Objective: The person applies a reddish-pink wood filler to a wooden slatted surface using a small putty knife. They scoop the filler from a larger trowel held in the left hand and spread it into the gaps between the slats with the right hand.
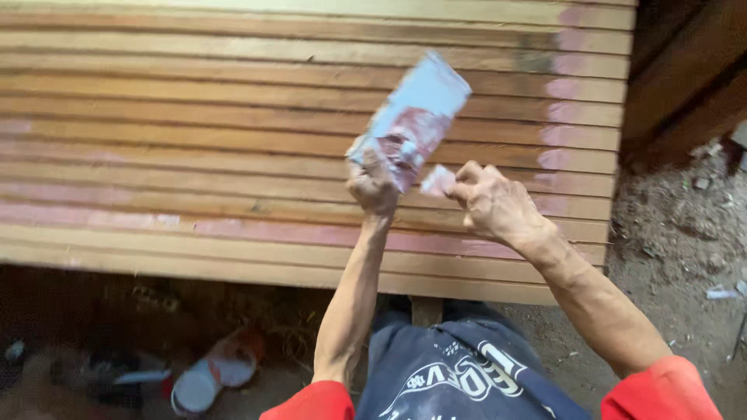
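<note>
The paper (412, 117) is light blue with a dark red patch. The boards (233, 117) are brown with pink smears. The sleeves (661, 389) are red.

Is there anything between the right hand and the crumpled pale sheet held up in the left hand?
In the head view, a small pale scrap sits between the right hand and the left hand holding the crumpled sheet, pinched at the right fingertips.
</note>
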